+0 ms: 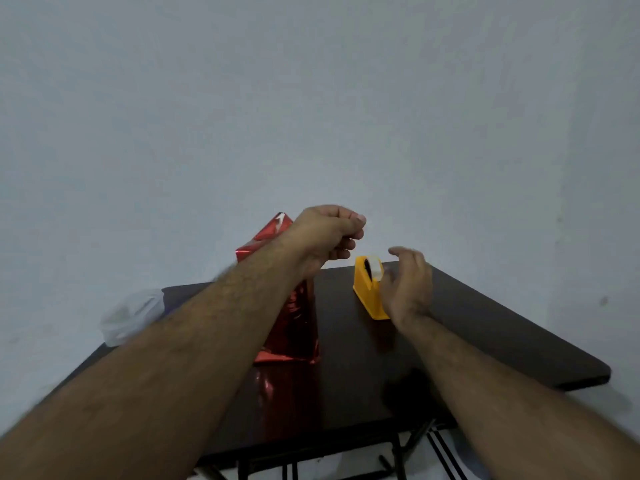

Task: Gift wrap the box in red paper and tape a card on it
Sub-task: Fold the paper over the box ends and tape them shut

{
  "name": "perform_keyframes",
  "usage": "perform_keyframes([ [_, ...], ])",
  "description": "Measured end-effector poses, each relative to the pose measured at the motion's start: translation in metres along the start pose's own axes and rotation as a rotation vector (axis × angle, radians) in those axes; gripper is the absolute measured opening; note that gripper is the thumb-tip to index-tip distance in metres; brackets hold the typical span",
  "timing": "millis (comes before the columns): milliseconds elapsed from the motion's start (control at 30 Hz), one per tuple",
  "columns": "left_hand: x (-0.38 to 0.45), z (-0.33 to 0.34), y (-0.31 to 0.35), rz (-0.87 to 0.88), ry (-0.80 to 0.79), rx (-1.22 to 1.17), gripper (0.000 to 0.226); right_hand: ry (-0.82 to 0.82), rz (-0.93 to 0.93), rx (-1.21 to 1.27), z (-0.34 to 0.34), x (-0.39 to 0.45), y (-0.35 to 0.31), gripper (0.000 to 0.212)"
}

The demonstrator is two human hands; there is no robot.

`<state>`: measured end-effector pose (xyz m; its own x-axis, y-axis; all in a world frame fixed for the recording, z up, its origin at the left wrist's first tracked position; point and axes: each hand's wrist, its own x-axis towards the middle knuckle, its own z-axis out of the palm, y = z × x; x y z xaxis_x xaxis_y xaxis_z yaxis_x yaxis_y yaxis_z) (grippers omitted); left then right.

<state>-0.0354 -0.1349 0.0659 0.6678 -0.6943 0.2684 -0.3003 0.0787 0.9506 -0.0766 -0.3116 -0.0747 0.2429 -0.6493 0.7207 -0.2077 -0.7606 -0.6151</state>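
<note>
Nearest the lens, your two forearms run up from the bottom corners toward the middle of the frame, over a dark table [485, 323] that fills the lower centre. Your right hand [407, 289] sits right of centre with its fingers loosely curved and spread, holding nothing; its palm side is just beside the yellow tape dispenser [367, 287], which stands on the table with a white roll [374, 268] in its top. Whether the hand actually touches the dispenser is hard to tell.

Left of the dispenser, the box wrapped in red paper [294, 327] stands upright on the table at centre frame, partly hidden behind your left forearm, its shiny top corner showing above your wrist. Your left hand [329, 233] is raised above and in front of the box, fingers curled in with thumb against fingertips; whether anything is pinched there cannot be made out.

Farther off at the left edge of the table lies a crumpled clear plastic bag [133, 315], with a plain pale wall [311, 98] behind.
</note>
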Motion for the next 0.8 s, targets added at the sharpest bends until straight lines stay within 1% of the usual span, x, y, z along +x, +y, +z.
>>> perform_keyframes([
  [33,-0.005,-0.014,0.008,0.015,-0.003,0.017,0.011,0.004,-0.022,0.092,-0.002,0.005,-0.017,0.030],
  [67,-0.011,-0.029,0.017,0.029,-0.009,0.036,0.011,-0.028,-0.018,0.214,-0.004,0.011,-0.034,0.026],
  [133,-0.020,-0.066,0.032,0.043,-0.026,0.079,0.009,-0.176,0.053,0.482,-0.009,0.022,-0.075,0.020],
  [167,-0.023,-0.085,0.038,0.039,-0.038,0.111,0.008,-0.270,0.090,0.559,-0.012,0.029,-0.094,0.020],
  [200,-0.025,-0.103,0.043,0.031,-0.050,0.153,0.006,-0.384,0.116,0.585,-0.014,0.036,-0.110,0.025],
  [300,-0.027,-0.155,0.043,-0.016,-0.047,0.308,0.007,-0.806,0.248,0.520,-0.017,0.048,-0.146,0.061],
  [333,-0.025,-0.170,0.039,-0.038,-0.041,0.352,0.008,-0.899,0.277,0.469,-0.014,0.049,-0.154,0.070],
  [367,-0.022,-0.183,0.034,-0.063,-0.036,0.388,0.009,-0.951,0.287,0.421,-0.010,0.049,-0.160,0.073],
  [400,-0.019,-0.194,0.029,-0.088,-0.032,0.417,0.010,-0.968,0.290,0.386,-0.006,0.049,-0.164,0.073],
  [500,-0.008,-0.213,0.013,-0.148,-0.059,0.458,0.007,-0.938,0.331,0.347,0.009,0.045,-0.174,0.072],
  [633,0.005,-0.215,0.004,-0.180,-0.116,0.441,0.007,-0.930,0.373,0.338,0.014,0.039,-0.186,0.055],
  [800,0.018,-0.208,0.007,-0.211,-0.229,0.419,0.004,-0.931,0.433,0.341,0.018,0.037,-0.196,0.046],
])
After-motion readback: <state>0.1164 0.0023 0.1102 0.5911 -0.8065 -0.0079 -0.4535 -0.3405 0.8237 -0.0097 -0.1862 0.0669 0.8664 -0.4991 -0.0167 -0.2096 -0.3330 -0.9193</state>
